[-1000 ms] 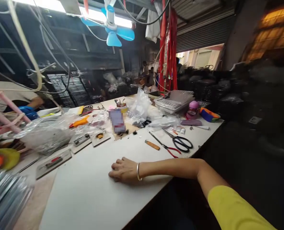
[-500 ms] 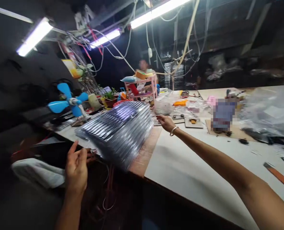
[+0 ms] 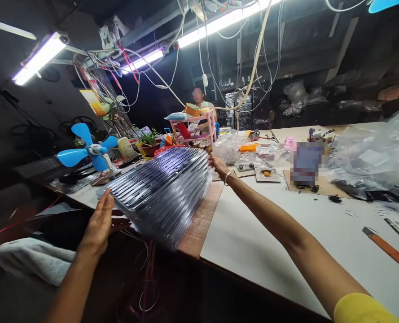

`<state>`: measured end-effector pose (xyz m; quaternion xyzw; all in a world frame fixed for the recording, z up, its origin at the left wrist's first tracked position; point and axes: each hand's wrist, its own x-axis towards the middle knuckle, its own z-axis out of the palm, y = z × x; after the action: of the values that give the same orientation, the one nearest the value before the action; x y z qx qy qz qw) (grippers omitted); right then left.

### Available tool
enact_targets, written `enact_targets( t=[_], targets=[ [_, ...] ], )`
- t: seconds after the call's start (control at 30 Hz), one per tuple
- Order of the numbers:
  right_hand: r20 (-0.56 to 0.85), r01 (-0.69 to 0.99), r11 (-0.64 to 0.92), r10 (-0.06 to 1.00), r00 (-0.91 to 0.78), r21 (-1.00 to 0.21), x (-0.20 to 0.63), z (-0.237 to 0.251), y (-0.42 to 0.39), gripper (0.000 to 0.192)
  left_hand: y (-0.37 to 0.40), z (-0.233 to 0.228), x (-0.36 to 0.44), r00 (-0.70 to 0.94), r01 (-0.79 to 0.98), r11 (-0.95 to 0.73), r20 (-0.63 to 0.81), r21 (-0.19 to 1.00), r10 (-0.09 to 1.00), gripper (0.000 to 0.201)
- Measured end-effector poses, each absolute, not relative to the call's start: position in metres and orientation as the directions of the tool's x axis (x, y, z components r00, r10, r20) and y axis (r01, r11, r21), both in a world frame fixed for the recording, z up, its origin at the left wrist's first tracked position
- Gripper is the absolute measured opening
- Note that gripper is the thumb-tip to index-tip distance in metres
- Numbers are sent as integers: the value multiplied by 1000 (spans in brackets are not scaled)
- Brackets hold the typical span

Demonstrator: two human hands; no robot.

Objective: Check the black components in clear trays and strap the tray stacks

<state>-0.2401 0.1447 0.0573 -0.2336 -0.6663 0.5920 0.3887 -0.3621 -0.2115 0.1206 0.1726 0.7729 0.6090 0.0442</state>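
A tall stack of thin ribbed plastic trays [image 3: 165, 193], clear and shiny, leans at the front left of the table, its lower part jutting over the edge. My left hand [image 3: 100, 222] is at the stack's near left corner, fingers stretched out, one fingertip at the top edge and others low beside it. On the far right side, my right hand [image 3: 218, 165], with a bracelet at the wrist, lies with straight fingers against the stack's edge. Neither hand visibly closes round the trays. Part of the right fingers is hidden by the angle.
A brown board [image 3: 202, 220] lies under the stack on the white table [image 3: 246, 233]. A blue-bladed fan [image 3: 93, 150] stands left, a pink rack [image 3: 212, 125] behind. Plastic bags [image 3: 370, 152] and an orange-handled tool [image 3: 391, 251] lie right. A person [image 3: 199, 101] sits far back.
My left hand has come up to the stack's corner from slightly apart. My right hand has moved in against the stack's far right side. The view has shifted slightly.
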Motion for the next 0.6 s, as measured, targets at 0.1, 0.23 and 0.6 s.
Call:
enact_targets(
  t=[0.1,0.23,0.6],
  targets=[
    [190,-107,156,796,-574,-982,-227,60,136,52,-216,124,-375,-953,56,179,-2,982,304,72],
    [146,-78,124,793,-591,-989,-219,72,127,54,-219,125,-391,-944,-125,183,-174,975,279,61],
    [304,-125,283,777,-551,-951,-232,75,103,48,-224,144,-371,-890,-181,144,-224,973,398,22]
  ],
)
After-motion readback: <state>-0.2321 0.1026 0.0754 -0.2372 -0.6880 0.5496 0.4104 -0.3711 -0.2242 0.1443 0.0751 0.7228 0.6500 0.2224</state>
